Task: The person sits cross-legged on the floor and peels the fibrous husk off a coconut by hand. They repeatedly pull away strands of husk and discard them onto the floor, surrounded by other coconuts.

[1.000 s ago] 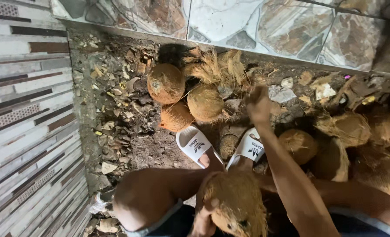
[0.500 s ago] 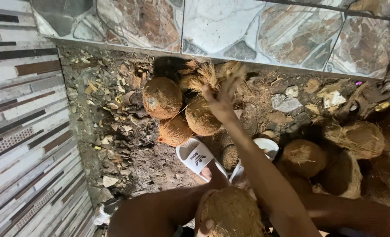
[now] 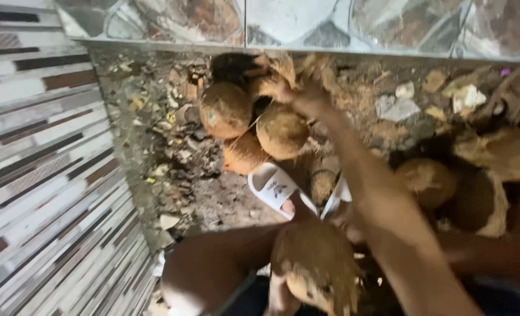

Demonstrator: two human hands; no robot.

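My right hand (image 3: 302,88) stretches far forward over a heap of husked coconuts and closes on a clump of dry husk fibre (image 3: 280,73) at the back of the heap. Just below it lie three round brown coconuts (image 3: 282,131), close together on the dirt. My left hand (image 3: 282,292) is low in the view, gripping a hairy coconut (image 3: 318,266) held between my knees. Only its fingers show under the nut. My feet wear white sandals (image 3: 274,188).
A tiled wall (image 3: 43,175) runs down the left and a stone-patterned wall (image 3: 306,20) across the top. More coconuts and husk pieces (image 3: 476,175) lie at the right. The dirt ground (image 3: 178,152) is strewn with husk scraps and small stones.
My right hand has moved left and farther away, from beside the right-hand coconuts to the fibre clump at the back of the heap. The left hand keeps its hold on the coconut.
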